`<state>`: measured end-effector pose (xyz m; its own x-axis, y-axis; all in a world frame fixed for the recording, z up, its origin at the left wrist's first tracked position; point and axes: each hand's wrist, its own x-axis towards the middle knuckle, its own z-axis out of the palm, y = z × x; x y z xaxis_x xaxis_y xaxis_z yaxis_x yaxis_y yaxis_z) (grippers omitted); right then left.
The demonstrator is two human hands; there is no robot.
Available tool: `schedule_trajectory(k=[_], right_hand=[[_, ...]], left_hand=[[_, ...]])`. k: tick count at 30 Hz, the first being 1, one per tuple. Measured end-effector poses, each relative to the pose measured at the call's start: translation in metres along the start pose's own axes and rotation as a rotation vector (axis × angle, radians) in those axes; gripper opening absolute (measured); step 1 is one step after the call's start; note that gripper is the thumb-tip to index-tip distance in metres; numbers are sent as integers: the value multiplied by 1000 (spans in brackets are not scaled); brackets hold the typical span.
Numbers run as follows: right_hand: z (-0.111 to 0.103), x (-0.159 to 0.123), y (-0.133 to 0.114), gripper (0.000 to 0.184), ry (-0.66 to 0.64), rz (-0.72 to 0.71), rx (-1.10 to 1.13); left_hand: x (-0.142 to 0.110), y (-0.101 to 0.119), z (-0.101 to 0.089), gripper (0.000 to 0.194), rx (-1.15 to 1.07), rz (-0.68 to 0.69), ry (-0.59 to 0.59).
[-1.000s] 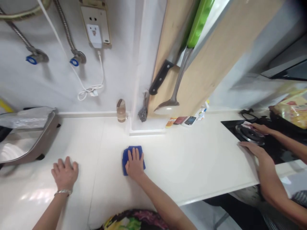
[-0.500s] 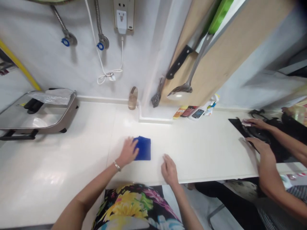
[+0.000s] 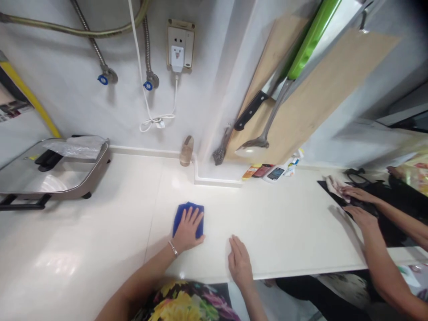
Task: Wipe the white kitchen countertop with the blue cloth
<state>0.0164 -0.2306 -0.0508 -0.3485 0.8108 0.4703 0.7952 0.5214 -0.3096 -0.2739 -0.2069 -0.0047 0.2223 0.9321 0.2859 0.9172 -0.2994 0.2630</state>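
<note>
A small blue cloth (image 3: 181, 214) lies on the cream countertop (image 3: 100, 236) near its front middle. My left hand (image 3: 189, 229), with a bracelet at the wrist, rests flat on the cloth, fingers spread. To its right my right hand (image 3: 240, 263) lies flat on the bare counter close to the front edge, fingers stretched out, holding nothing.
A steel electric pan (image 3: 50, 171) stands at the left. A small bottle (image 3: 186, 151) and a scrubber (image 3: 220, 154) sit by the wall corner. A knife (image 3: 250, 113), ladle (image 3: 257, 142) and cutting boards hang above. Another person's hands (image 3: 359, 205) work at the black stove on the right.
One second ago my right hand pressed the cloth and my left lay on the counter. Now my left hand covers the cloth and my right rests by the edge. The view shifted left.
</note>
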Motion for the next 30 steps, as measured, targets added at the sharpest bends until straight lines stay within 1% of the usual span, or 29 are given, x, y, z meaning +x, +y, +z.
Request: schedule_trajectory(k=[4, 6, 9, 13, 15, 20, 25, 28, 30], right_hand=[[-1, -1, -2, 53, -15, 29, 4], [-1, 0, -2, 53, -20, 33, 8], [-2, 1, -3, 53, -24, 41, 14], [-4, 2, -3, 51, -37, 75, 25], [-5, 3, -3, 51, -36, 92, 28], [-6, 2, -2, 53, -2, 92, 47], [-4, -1, 5, 60, -48, 68, 26], [-3, 1, 5, 61, -50, 41, -6], [-5, 5, 2, 61, -31, 42, -17]], left_hand=[[8, -48, -10, 87, 59, -131, 86], [17, -70, -14, 85, 74, -175, 103], [36, -91, -17, 79, 94, -219, 99], [71, -103, -15, 63, 104, -261, 85], [88, -107, -14, 60, 92, -267, 67], [129, -122, -7, 59, 84, -284, 53], [171, -137, 3, 58, 116, -294, 62], [191, -144, 8, 58, 138, -288, 61], [200, -149, 11, 58, 150, -286, 59]])
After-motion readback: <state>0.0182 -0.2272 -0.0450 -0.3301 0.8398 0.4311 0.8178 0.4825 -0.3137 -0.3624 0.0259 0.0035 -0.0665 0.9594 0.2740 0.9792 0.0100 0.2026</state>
